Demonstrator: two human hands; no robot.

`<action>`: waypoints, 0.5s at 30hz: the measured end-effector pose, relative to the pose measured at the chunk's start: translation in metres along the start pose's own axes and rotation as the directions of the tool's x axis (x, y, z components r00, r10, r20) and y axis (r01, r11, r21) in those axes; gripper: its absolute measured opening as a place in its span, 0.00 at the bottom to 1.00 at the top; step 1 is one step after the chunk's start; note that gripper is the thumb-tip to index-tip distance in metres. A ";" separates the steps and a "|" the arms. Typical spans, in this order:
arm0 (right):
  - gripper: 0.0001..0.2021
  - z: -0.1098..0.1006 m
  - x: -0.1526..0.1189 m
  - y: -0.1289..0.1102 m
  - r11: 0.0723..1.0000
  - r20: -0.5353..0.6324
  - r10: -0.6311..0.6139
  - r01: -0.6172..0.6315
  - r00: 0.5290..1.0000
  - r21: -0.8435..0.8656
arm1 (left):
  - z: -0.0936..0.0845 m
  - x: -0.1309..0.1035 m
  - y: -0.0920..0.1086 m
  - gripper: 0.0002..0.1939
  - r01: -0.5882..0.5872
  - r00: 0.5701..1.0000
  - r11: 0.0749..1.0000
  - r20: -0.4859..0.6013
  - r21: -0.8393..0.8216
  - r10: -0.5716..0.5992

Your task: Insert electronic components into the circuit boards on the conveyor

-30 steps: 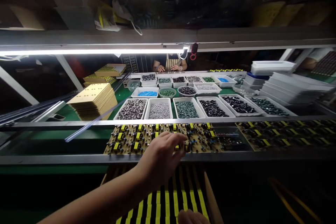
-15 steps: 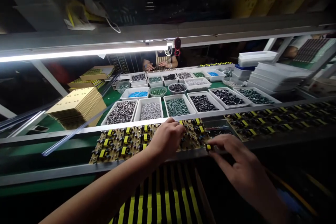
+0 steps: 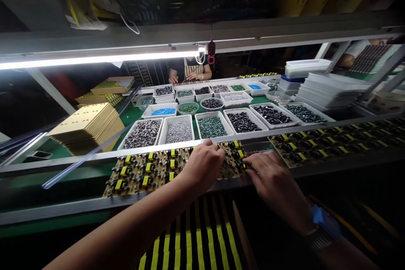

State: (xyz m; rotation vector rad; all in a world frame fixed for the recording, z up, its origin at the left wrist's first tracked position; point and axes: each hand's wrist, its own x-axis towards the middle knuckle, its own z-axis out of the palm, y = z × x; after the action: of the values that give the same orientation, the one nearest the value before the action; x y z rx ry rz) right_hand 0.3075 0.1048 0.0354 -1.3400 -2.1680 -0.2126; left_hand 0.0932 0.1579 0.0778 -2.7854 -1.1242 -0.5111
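Note:
My left hand (image 3: 205, 163) is closed over the brown circuit board (image 3: 229, 172) on the rail; its fingertips hide whatever they pinch. At the board's right edge, my right hand (image 3: 272, 179) pinches a small yellow-and-black transformer (image 3: 244, 165), mostly covered by the fingers. Similar yellow-topped parts stand upright on the board to the left (image 3: 147, 173). Beyond a gap on the right, another populated board (image 3: 294, 154) lies on the same rail. Below my hands, rows of yellow-and-black transformers (image 3: 188, 238) sit in a box.
White trays of small components (image 3: 211, 126) fill the green bench behind the rail. A stack of bare boards (image 3: 88, 128) stands left, near a clear plastic strip (image 3: 85, 164). Empty white trays (image 3: 332, 88) are piled right. Across the bench sits a person (image 3: 190, 71).
My right hand has moved up and left with the transformer, from in front of the rail to the board's right edge. My left hand stays on the board. The view has shifted slightly.

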 end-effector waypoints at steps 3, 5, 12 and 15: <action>0.12 -0.002 0.003 0.000 0.999 0.041 -0.024 0.022 0.999 0.038 | 0.002 0.000 -0.002 0.13 -0.001 1.000 1.000 -0.003 -0.021 0.001; 0.12 -0.003 0.005 0.001 0.997 0.061 -0.045 0.041 0.997 0.062 | 0.004 -0.001 -0.004 0.13 0.002 1.000 0.999 -0.011 -0.047 -0.003; 0.13 -0.008 0.011 0.014 0.987 0.075 -0.139 0.132 0.987 0.090 | -0.029 -0.050 0.009 0.11 0.041 0.995 0.964 -0.081 -0.264 -0.065; 0.09 -0.023 0.001 0.009 0.990 -0.048 -0.113 0.117 0.992 0.081 | -0.058 -0.096 0.014 0.09 0.121 0.991 0.933 0.089 -0.338 -0.097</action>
State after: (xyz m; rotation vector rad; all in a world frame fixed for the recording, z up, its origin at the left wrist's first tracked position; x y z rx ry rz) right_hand 0.3238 0.1005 0.0534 -1.1558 -2.1952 -0.1911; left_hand 0.0227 0.0722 0.1000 -3.0674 -1.3269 -0.6858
